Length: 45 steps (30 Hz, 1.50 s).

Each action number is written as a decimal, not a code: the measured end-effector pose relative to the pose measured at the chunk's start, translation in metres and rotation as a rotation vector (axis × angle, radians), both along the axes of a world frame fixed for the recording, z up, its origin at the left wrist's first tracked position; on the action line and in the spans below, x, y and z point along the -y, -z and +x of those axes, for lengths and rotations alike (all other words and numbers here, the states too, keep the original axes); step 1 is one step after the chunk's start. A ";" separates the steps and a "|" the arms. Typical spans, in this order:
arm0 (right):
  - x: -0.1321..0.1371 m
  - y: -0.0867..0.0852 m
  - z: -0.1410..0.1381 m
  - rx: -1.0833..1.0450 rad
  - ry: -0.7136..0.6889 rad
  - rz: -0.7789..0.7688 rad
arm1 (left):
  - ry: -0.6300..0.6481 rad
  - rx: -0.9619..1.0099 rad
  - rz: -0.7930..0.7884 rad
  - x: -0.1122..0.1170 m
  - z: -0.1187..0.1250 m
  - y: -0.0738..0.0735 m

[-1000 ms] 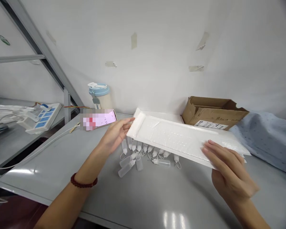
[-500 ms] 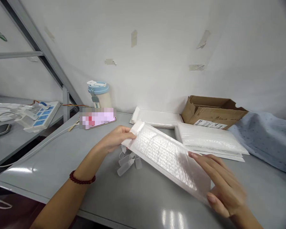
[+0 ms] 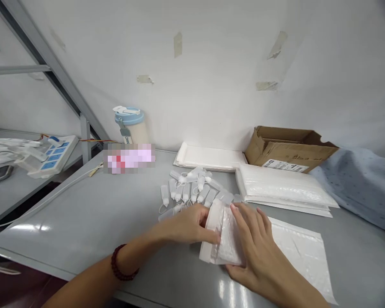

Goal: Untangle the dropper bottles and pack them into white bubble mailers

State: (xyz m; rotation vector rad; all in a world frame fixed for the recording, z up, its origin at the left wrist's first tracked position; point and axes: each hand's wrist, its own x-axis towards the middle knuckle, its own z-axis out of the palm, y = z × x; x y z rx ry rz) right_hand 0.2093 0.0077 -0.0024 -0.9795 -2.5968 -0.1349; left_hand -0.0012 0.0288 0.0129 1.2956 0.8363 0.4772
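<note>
A white bubble mailer lies in front of me, its flap end raised a little toward the left. My left hand pinches this end, thumb on the face toward me and fingers partly hidden behind. Across the mailer's middle lies my right hand, with fingers over the top and thumb at the near edge. Part of the mailer is hidden under it, and a flat white stretch shows to its right. Just beyond my hands is a pile of small translucent dropper bottles with tethered caps; the mailer hides some of them.
A stack of flat white mailers rests by the wall. Plump bubble mailers lie in front of an open cardboard box. Blue cloth is at right. A blurred-out phone and a blue-lidded tumbler stand left.
The mailer has come down from a raised, tilted position onto the table. My left hand has moved right and nearer, uncovering the bottle pile. My right hand has shifted left onto the mailer.
</note>
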 end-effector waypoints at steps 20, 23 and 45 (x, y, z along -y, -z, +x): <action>-0.009 -0.004 0.003 -0.129 -0.053 -0.010 | -0.166 -0.353 0.330 0.005 0.004 -0.005; -0.009 -0.004 0.005 -0.132 -0.041 -0.020 | -0.168 -0.406 0.336 0.002 -0.002 -0.011; -0.014 0.001 0.011 -0.097 0.051 -0.035 | -0.086 -0.946 0.514 -0.007 -0.054 -0.032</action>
